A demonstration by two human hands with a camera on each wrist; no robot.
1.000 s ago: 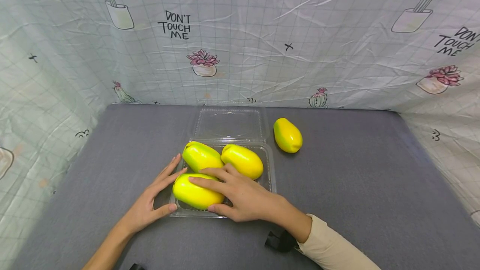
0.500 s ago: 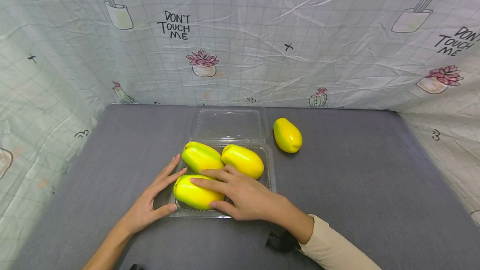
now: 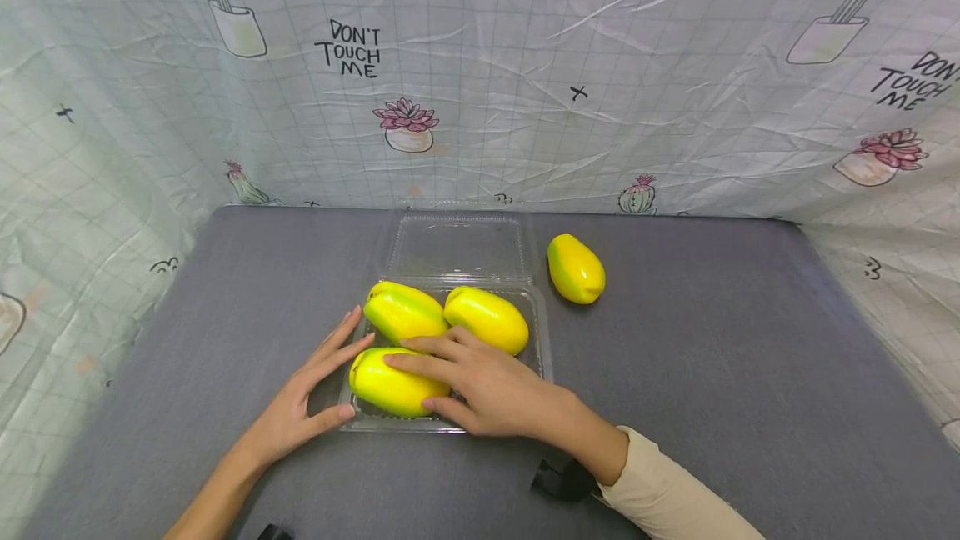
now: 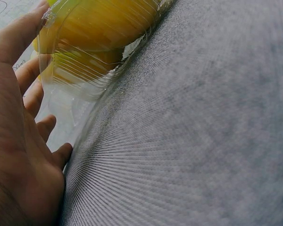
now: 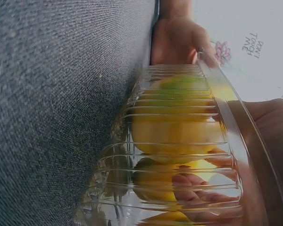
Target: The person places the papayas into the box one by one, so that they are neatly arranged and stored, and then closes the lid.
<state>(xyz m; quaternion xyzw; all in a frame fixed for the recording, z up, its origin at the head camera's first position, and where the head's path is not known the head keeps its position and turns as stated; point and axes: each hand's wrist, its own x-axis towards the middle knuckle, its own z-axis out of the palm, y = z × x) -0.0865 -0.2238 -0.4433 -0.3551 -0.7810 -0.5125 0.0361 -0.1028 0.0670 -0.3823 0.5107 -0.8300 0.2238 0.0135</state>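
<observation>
In the head view, my right hand [image 3: 495, 386] holds the front yellow-green mango [image 3: 371, 383] inside a clear plastic clamshell container [image 3: 547, 357], thumb on the near side and fingers over the top. Behind it lie two more mangoes, a greener left one [image 3: 401, 311] and a yellow right one [image 3: 487, 319]. My left hand [image 3: 292, 407], fingers spread and mostly straight, rests against the container's left side. The left wrist view shows these left fingers [image 4: 33, 73] at the clear wall. Through the ribbed wall, the right wrist view shows my right fingertips [image 5: 191, 193] below the fruit.
The container's lid [image 3: 459, 247] lies folded back behind it. A fourth mango [image 3: 576, 269] lies on the grey cloth [image 3: 675, 340] right of the lid. A printed curtain [image 3: 480, 107] hangs behind and at both sides. A black object [image 3: 562, 480] sits beneath my right wrist.
The front mango has shifted very slightly to the right, together with my right hand. My left hand and the other mangoes have stayed in place.
</observation>
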